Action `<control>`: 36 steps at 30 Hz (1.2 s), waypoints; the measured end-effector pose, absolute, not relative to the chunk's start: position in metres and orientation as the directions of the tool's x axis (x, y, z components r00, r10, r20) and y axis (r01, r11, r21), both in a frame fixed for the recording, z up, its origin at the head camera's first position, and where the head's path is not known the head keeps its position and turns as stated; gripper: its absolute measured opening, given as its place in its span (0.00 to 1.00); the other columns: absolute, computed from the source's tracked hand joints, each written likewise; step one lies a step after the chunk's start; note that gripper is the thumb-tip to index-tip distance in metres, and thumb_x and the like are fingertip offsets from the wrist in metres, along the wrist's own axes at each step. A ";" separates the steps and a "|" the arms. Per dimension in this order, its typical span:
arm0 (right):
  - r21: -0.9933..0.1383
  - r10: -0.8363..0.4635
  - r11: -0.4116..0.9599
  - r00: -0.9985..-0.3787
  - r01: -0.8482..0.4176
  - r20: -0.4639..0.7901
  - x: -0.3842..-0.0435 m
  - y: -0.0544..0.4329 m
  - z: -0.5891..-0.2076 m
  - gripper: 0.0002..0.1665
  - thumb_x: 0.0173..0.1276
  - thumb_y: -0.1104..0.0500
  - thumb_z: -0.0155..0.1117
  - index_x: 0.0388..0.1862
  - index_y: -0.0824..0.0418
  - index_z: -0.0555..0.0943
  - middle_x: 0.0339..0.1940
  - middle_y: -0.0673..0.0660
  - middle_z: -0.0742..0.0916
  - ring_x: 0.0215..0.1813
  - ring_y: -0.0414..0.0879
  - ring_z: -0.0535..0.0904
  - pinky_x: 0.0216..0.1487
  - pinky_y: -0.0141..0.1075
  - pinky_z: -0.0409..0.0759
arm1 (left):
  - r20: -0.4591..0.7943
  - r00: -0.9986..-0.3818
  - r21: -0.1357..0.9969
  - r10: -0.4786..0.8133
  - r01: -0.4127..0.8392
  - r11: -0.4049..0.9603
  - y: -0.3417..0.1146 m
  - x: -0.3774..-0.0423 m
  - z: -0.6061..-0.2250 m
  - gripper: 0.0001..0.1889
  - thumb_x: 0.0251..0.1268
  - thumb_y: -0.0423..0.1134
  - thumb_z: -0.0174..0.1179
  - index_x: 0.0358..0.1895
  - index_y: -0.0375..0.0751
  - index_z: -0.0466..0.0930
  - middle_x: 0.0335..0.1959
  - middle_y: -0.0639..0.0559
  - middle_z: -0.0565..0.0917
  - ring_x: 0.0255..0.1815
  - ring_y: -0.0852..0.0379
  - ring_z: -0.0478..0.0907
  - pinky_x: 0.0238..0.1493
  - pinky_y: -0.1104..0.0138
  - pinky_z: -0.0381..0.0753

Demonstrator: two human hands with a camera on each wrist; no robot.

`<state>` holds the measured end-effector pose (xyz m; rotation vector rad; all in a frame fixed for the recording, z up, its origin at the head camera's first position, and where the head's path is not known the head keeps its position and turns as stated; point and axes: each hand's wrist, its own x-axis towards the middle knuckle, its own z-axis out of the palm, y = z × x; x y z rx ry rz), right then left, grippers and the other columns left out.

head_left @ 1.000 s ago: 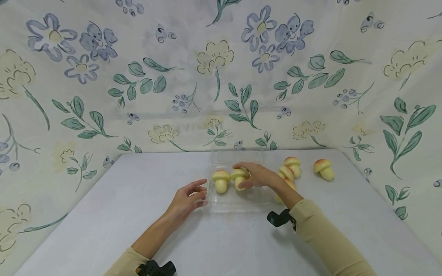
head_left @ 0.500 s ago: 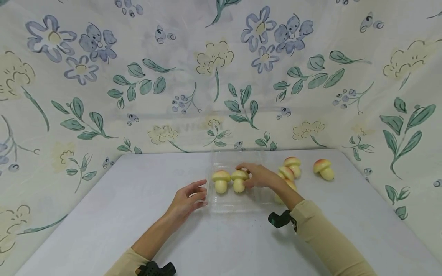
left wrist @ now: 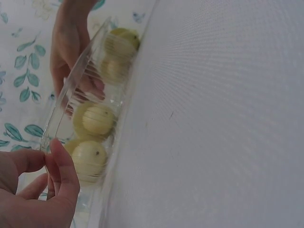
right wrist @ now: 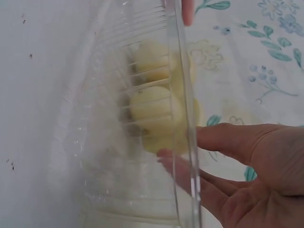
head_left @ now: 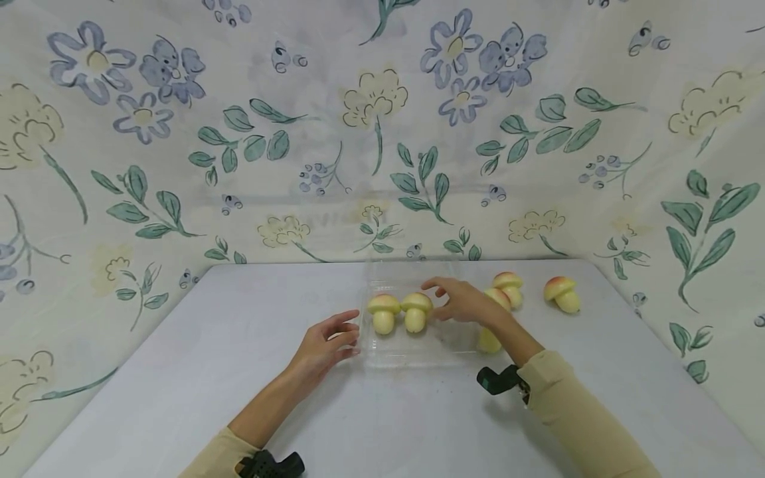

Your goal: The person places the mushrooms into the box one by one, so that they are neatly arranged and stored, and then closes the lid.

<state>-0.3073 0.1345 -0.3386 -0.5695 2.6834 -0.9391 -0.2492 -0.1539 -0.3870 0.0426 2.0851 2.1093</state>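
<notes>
A clear plastic box (head_left: 394, 362) with ribbed walls lies open on the table. Inside, two yellow toy mushrooms (head_left: 416, 312) with reddish-tinged caps lie side by side in its left half, stems toward me. My left hand (head_left: 323, 345) is at the box's left side; in the left wrist view its thumb and fingertips pinch the rim (left wrist: 51, 124). Over the box, just right of the second mushroom, my right hand (head_left: 463, 302) has its fingers spread and holds nothing. The right wrist view shows those fingers (right wrist: 228, 140) at the rim, apart from the mushrooms (right wrist: 154, 107) behind the wall.
Right of the box, several more toy mushrooms (head_left: 508, 282) lie close together, partly hidden by the right forearm. Another mushroom (head_left: 562, 295) lies farther right. The white table (head_left: 251, 292) ends at a floral cloth (head_left: 335, 199) behind.
My right hand has let go of the second mushroom and moved right, away from it. That mushroom stays in the box. The left hand has stayed in place.
</notes>
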 end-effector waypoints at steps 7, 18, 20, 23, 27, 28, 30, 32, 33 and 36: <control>-0.665 -0.446 0.685 -0.893 -0.297 -0.060 -0.302 0.148 -0.335 0.33 0.67 0.59 0.66 0.70 0.53 0.69 0.66 0.68 0.75 0.56 0.56 0.83 0.52 0.43 0.84 | -0.086 -0.983 0.996 0.162 -0.090 -0.014 -0.154 -0.249 -0.388 0.28 0.67 0.27 0.56 0.70 0.34 0.65 0.43 0.52 0.74 0.41 0.61 0.74 0.42 0.71 0.84; -0.640 -0.434 0.700 -0.900 -0.316 -0.030 -0.288 0.170 -0.324 0.34 0.66 0.56 0.68 0.70 0.53 0.69 0.66 0.68 0.75 0.54 0.57 0.84 0.51 0.45 0.85 | -0.092 -0.983 0.996 0.162 -0.094 -0.003 -0.153 -0.250 -0.389 0.28 0.67 0.27 0.56 0.70 0.34 0.66 0.44 0.51 0.74 0.41 0.60 0.74 0.42 0.71 0.85; -0.637 -0.437 0.698 -0.899 -0.327 -0.018 -0.285 0.175 -0.323 0.34 0.66 0.56 0.68 0.69 0.54 0.69 0.65 0.67 0.76 0.53 0.56 0.85 0.50 0.44 0.86 | -0.091 -0.983 0.996 0.161 -0.093 -0.002 -0.154 -0.250 -0.389 0.27 0.67 0.27 0.56 0.70 0.34 0.66 0.44 0.51 0.74 0.41 0.60 0.74 0.42 0.71 0.85; -0.636 -0.449 0.690 -0.893 -0.347 0.000 -0.280 0.180 -0.322 0.33 0.66 0.56 0.68 0.69 0.55 0.70 0.65 0.68 0.77 0.51 0.55 0.85 0.48 0.42 0.86 | -0.091 -0.983 0.996 0.156 -0.093 -0.005 -0.154 -0.250 -0.389 0.27 0.67 0.27 0.56 0.70 0.34 0.66 0.44 0.51 0.74 0.41 0.59 0.74 0.42 0.71 0.85; -0.628 -0.466 0.679 -0.884 -0.379 0.029 -0.273 0.186 -0.321 0.32 0.67 0.56 0.68 0.68 0.57 0.70 0.64 0.68 0.78 0.50 0.54 0.86 0.50 0.43 0.86 | -0.092 -0.984 0.996 0.152 -0.094 -0.009 -0.154 -0.250 -0.389 0.28 0.66 0.27 0.57 0.70 0.33 0.66 0.44 0.50 0.73 0.41 0.59 0.74 0.41 0.71 0.85; -0.625 -0.466 0.680 -0.884 -0.383 0.033 -0.271 0.188 -0.322 0.32 0.67 0.55 0.67 0.68 0.57 0.70 0.64 0.67 0.78 0.50 0.54 0.86 0.51 0.43 0.85 | -0.092 -0.984 0.995 0.152 -0.095 -0.011 -0.154 -0.250 -0.389 0.28 0.66 0.27 0.57 0.70 0.33 0.66 0.44 0.50 0.73 0.41 0.59 0.74 0.41 0.71 0.85; -0.622 -0.463 0.681 -0.885 -0.386 0.042 -0.268 0.192 -0.323 0.32 0.67 0.55 0.68 0.68 0.57 0.71 0.63 0.67 0.78 0.51 0.55 0.85 0.53 0.45 0.85 | -0.096 -0.984 0.995 0.147 -0.098 -0.011 -0.155 -0.250 -0.390 0.28 0.66 0.27 0.57 0.70 0.33 0.66 0.44 0.51 0.73 0.41 0.59 0.75 0.41 0.71 0.85; -0.614 -0.460 0.686 -0.887 -0.391 0.051 -0.266 0.197 -0.325 0.32 0.67 0.54 0.68 0.67 0.58 0.71 0.63 0.67 0.79 0.50 0.55 0.85 0.52 0.46 0.85 | -0.098 -0.984 0.995 0.150 -0.100 -0.005 -0.155 -0.249 -0.390 0.28 0.66 0.27 0.56 0.70 0.34 0.66 0.44 0.51 0.73 0.41 0.59 0.74 0.42 0.71 0.85; -0.613 -0.450 0.691 -0.892 -0.382 0.049 -0.265 0.199 -0.326 0.31 0.66 0.54 0.68 0.67 0.57 0.71 0.62 0.66 0.79 0.50 0.55 0.85 0.52 0.45 0.85 | -0.098 -0.984 0.995 0.150 -0.100 -0.004 -0.155 -0.249 -0.390 0.28 0.66 0.27 0.56 0.70 0.34 0.66 0.44 0.51 0.73 0.41 0.59 0.74 0.42 0.71 0.85; -0.609 -0.438 0.698 -0.898 -0.377 0.054 -0.264 0.205 -0.330 0.31 0.67 0.53 0.68 0.66 0.58 0.72 0.61 0.67 0.79 0.49 0.54 0.85 0.48 0.43 0.86 | -0.100 -0.983 0.995 0.151 -0.102 -0.004 -0.155 -0.249 -0.390 0.28 0.66 0.27 0.56 0.70 0.34 0.66 0.44 0.52 0.73 0.41 0.59 0.74 0.42 0.70 0.85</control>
